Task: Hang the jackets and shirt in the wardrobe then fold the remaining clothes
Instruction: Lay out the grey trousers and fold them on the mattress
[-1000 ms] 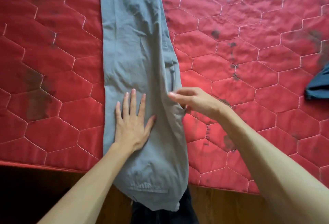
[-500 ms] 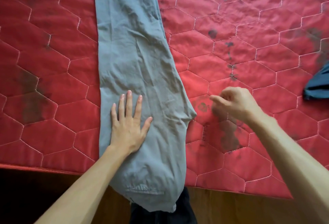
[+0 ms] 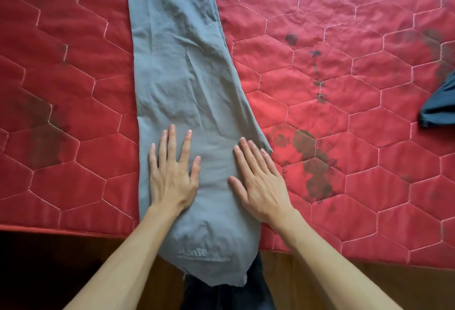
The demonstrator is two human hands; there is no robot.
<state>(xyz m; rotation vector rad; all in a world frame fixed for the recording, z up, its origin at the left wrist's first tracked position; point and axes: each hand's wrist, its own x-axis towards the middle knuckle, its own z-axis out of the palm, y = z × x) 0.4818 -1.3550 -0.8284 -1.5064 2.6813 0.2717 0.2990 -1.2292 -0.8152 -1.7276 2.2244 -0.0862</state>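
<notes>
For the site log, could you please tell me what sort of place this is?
Probably a bedroom: grey trousers lie on a red quilted mattress, with a wooden floor below its edge.

grey trousers (image 3: 182,83) | red hexagon-quilted mattress (image 3: 344,137) (dark stains) | navy cloth (image 3: 440,110)

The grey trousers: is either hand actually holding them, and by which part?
Neither grips. The left hand and right hand press flat on the grey trousers near their wide end.
</notes>
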